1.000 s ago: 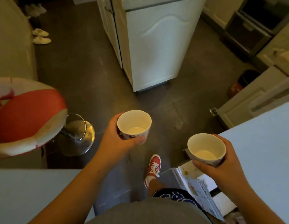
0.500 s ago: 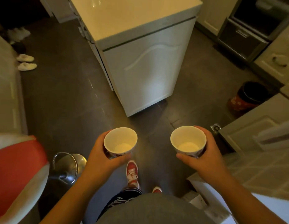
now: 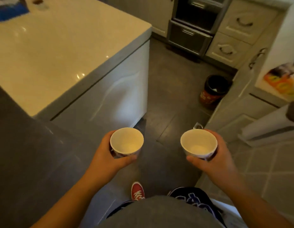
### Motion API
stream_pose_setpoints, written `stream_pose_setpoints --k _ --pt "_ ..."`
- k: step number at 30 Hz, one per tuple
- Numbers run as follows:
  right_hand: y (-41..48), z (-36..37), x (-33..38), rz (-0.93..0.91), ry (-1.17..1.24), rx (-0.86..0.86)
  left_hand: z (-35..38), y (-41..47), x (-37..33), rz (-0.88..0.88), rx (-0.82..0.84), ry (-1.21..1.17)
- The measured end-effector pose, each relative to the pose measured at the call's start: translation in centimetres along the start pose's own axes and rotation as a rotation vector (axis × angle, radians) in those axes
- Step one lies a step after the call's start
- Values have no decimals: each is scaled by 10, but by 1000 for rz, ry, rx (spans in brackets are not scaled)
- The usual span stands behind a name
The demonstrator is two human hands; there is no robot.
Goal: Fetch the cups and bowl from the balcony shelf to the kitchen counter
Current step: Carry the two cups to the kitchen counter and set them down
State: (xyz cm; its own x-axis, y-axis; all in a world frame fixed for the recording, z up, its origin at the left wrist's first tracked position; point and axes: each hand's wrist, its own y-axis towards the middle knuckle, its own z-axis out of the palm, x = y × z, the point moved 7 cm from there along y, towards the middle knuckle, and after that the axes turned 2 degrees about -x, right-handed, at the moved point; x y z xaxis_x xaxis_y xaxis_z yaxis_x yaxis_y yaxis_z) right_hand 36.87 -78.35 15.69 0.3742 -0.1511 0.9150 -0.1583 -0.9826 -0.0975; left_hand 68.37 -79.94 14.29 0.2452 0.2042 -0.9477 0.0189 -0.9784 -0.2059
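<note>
My left hand [image 3: 110, 157] wraps one cup [image 3: 126, 142], my right hand [image 3: 213, 162] wraps the other cup [image 3: 198, 143], both upright, empty, carried over the floor [image 3: 167, 89] short of the worktop [image 3: 60, 46]. Risks: thumb-and-finger grips low on the sides could slip; clipping the worktop corner; tripping near the bin [image 3: 215, 89].

The white kitchen counter [image 3: 49, 51] fills the top left, shiny and pale. Far back on the counter, at its top left edge, lies something blue [image 3: 10, 12], too blurry to name, and just beside that a small dark thing [image 3: 38, 2], also blurry. The dark grey floor [image 3: 167, 89] runs along the right side of the counter. On the floor, to the right of the counter, stands a round red and black bin [image 3: 214, 91]. Below the counter, one red shoe [image 3: 137, 191] is on the floor.
</note>
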Motion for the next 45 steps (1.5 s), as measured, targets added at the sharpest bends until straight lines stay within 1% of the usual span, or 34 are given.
stream_pose_setpoints --k 6,10,15,18,22,28,32,37,41,45 --pt "33 -63 -35 143 22 -206 85 104 -42 113 208 50" --pt "73 -97 -62 193 54 -271 150 168 -66 131 293 78" --pt "144 -134 -79 189 62 -314 209 233 -94 83 349 65" --pt "195 -147 -78 157 38 -299 220 261 -110 91 323 90" --pt "269 -144 -65 111 34 -182 212 296 -121 72 229 111" --pt "392 -125 -43 55 34 -58 191 359 -114 6 110 136" --pt "476 -107 -33 28 22 -12 188 424 -110 -26 42 125" --pt "555 -117 -25 46 18 -32 202 517 -129 -15 69 90" --pt "598 -140 -23 94 -14 -69 230 586 -157 27 113 70" --pt "635 -169 -37 171 -15 -119 264 648 -180 25 130 32"
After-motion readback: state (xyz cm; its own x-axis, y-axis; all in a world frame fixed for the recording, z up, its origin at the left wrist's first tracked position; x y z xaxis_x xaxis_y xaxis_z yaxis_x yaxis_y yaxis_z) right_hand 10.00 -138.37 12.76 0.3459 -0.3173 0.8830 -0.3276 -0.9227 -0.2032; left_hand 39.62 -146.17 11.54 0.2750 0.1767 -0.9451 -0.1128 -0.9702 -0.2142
